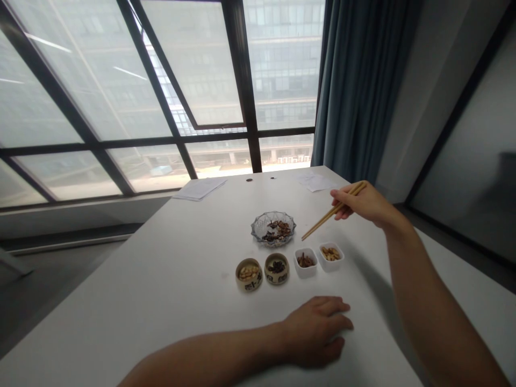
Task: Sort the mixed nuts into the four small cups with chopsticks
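Note:
My right hand (pixel 360 204) holds a pair of wooden chopsticks (pixel 331 212) in the air, their tips pointing down and left beside a cut-glass dish (pixel 258 231) of mixed nuts and dark pieces. Below that dish stand two small round patterned bowls (pixel 249 285) (pixel 276 278), one with pale nuts, one with dark food. To their right are a white square dish (pixel 305 272) of brown pieces and another (pixel 331 266) of peanuts. My left hand (pixel 316 330) lies flat on the white table (pixel 193 301), empty, just in front of the bowls.
Loose sheets of paper (pixel 199 188) (pixel 318 183) lie at the table's far end, against a large window (pixel 217 70). A blue-grey curtain (pixel 358 91) hangs at the far right. The table's edges drop to the floor on both sides.

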Demonstrator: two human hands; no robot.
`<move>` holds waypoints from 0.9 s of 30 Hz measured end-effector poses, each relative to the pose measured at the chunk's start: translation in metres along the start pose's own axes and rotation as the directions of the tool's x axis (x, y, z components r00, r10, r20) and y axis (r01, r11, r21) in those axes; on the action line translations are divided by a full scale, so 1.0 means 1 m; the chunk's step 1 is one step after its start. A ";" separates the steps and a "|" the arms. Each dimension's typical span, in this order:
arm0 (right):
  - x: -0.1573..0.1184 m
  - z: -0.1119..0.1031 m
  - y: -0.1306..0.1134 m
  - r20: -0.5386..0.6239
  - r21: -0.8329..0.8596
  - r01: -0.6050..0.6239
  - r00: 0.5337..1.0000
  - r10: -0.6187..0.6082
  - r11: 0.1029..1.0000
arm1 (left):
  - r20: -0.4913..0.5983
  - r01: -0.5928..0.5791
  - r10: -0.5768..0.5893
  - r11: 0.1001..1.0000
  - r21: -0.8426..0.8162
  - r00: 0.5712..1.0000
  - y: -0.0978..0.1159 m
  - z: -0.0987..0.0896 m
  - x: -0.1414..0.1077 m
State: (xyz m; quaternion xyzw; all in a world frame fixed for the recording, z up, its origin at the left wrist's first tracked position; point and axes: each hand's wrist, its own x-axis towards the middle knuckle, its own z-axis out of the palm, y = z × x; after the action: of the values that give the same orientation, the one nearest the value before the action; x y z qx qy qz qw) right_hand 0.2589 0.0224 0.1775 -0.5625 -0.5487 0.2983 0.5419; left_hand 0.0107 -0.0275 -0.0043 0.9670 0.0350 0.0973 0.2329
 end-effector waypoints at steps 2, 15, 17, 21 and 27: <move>0.003 0.002 0.000 -0.098 0.023 0.064 0.993 -0.061 0.998 | -0.003 -0.002 0.002 1.000 0.000 1.000 0.001 -0.001 0.000; 0.026 0.052 0.041 -0.048 -0.059 0.223 0.973 -0.226 0.973 | -0.001 -0.016 0.016 1.000 0.009 1.000 -0.001 0.002 0.000; 0.028 0.060 0.050 0.039 -0.087 0.238 0.971 -0.236 0.967 | -0.006 -0.015 0.015 1.000 0.011 1.000 -0.001 0.003 0.000; 0.031 0.070 0.064 0.140 -0.101 0.254 0.961 -0.239 0.962 | 0.013 -0.007 0.006 1.000 0.006 1.000 -0.001 0.002 0.000; 0.031 0.075 0.067 0.058 -0.154 0.249 0.968 -0.243 0.956 | 0.015 -0.012 0.012 1.000 0.003 1.000 -0.002 0.003 -0.001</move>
State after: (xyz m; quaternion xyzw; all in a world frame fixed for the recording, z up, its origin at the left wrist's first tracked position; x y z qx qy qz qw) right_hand 0.2161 0.0853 0.1052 -0.5258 -0.6468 0.1942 0.5172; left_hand 0.0106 -0.0272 -0.0077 0.9682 0.0277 0.0915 0.2311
